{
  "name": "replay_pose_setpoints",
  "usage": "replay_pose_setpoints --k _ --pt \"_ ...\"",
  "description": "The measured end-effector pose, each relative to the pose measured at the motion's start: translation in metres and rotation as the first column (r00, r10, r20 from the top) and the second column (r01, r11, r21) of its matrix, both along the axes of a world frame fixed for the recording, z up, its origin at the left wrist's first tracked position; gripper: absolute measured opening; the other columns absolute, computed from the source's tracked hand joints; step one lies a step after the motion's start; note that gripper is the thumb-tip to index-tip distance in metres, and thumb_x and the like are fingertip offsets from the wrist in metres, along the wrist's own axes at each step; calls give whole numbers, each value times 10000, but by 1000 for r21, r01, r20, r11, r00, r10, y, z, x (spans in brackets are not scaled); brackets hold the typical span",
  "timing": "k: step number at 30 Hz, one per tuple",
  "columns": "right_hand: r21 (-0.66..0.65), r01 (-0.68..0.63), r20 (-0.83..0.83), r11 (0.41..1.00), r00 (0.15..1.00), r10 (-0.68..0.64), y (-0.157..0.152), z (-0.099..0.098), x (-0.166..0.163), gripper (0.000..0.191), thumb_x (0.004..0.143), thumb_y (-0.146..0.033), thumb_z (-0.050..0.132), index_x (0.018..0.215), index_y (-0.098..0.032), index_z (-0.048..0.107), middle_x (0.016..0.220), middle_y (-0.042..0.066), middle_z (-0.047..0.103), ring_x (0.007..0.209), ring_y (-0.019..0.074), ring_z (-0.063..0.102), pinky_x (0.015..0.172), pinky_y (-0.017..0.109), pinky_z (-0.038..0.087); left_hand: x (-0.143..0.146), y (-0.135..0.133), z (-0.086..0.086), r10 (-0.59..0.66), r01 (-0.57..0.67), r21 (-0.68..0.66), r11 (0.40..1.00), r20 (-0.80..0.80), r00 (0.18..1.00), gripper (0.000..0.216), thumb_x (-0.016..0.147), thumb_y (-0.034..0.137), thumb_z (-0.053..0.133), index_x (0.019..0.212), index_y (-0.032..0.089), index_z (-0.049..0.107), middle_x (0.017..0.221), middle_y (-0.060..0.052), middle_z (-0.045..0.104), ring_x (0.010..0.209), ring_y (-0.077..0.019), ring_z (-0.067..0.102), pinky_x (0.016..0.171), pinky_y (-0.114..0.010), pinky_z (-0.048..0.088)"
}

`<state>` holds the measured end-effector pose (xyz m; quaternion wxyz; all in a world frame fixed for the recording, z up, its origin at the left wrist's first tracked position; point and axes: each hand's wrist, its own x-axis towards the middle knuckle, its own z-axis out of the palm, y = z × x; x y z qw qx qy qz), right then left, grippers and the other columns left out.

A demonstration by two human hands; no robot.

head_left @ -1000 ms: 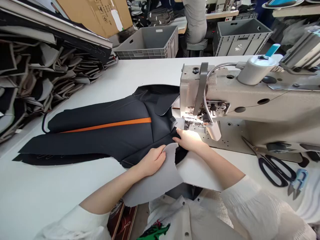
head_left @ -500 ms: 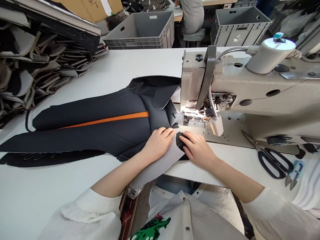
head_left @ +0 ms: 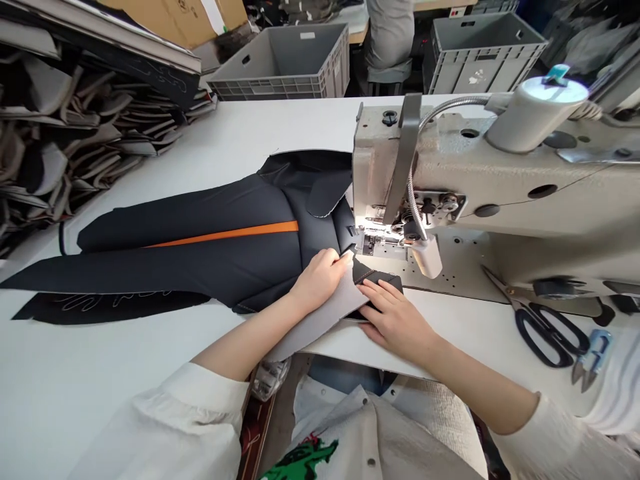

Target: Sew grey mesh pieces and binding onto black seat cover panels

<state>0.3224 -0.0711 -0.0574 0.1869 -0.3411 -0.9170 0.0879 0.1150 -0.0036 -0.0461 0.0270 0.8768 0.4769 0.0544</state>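
A black wetsuit-like garment [head_left: 240, 260] with an orange stripe lies across the table, its right end close to the needle area of the sewing machine [head_left: 400, 233]. My left hand [head_left: 320, 283] is closed on the garment's folded edge, where the grey underside [head_left: 315, 327] shows. Fingers stretched, my right hand [head_left: 397, 317] rests flat on a black flap [head_left: 385, 277] of the garment, just in front of the machine bed. Part of the flap is hidden under that hand.
Scissors [head_left: 543, 327] and blue thread snips [head_left: 593, 357] lie at the right. A thread cone [head_left: 540, 113] tops the machine. Stacked fabric pieces [head_left: 100, 127] fill the left back. Grey crates [head_left: 280, 63] and a seated person [head_left: 390, 40] are beyond the table.
My right hand has moved slightly down and its fingers have flattened; the black flap beneath now lies spread to the right. My left hand has lifted and pinched the edge. The garment has shifted slightly.
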Motion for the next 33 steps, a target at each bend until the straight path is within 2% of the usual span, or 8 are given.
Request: replay_pose_setpoints --k 3,8,12,15,17,19,24,33 --pt "44 51 8 998 999 -51 9 -5 -3 226 914 -236 524 1064 -126 651 1261 150 585 1272 301 465 1081 497 382 12 15 8 24 -24 -58 998 -5 1000 389 955 168 268 1238 120 531 997 -95 504 868 -202 462 846 -340 445" --pt "-28 -93 53 995 994 94 21 3 17 245 892 -65 460 927 -148 687 971 110 694 1284 280 462 1100 511 354 22 21 12 -48 52 -104 993 39 998 486 816 -9 309 1239 132 502 1204 -107 495 919 -203 464 899 -343 437" --pt "-209 -138 -89 968 989 122 18 14 41 271 958 -200 410 997 -186 677 1094 84 678 1276 235 475 1107 451 363 20 9 4 -97 109 -76 991 146 985 505 828 -8 309 1269 159 489 1244 -96 489 942 -196 479 922 -347 443" --pt "-385 56 -177 921 975 -133 24 20 39 337 978 -246 324 1138 -218 620 1197 41 642 1140 171 579 991 328 469 14 -2 -5 -83 102 -42 994 324 943 404 903 74 299 1217 166 537 1095 -84 520 961 -177 507 921 -320 454" --pt "-406 298 -70 864 932 -355 34 25 23 355 962 -247 311 1171 -217 597 1144 55 657 1063 182 610 889 308 502 8 -11 -8 -72 78 -2 997 345 936 378 935 122 283 1196 161 553 1004 -74 523 918 -166 518 882 -313 472" --pt "-347 444 116 826 894 -433 46 31 0 326 937 -285 362 1119 -190 615 1056 93 670 1027 225 613 846 324 491 0 -21 -8 -73 57 63 996 281 957 364 953 155 285 1183 158 567 935 -69 531 853 -163 515 816 -309 483" --pt "-335 381 251 862 917 -308 56 40 -42 257 863 -341 532 1008 -144 609 1013 109 667 989 253 606 812 314 457 -15 -49 2 -88 61 221 973 113 990 256 942 225 412 1064 135 619 859 -78 555 772 -190 499 668 -318 460" --pt "-315 474 162 822 880 -446 59 28 -59 299 938 -283 431 701 -230 607 761 -2 679 785 169 642 638 253 388 -24 -56 1 -55 30 170 985 145 988 162 925 201 485 1021 150 605 830 -56 541 771 -180 521 683 -310 500"
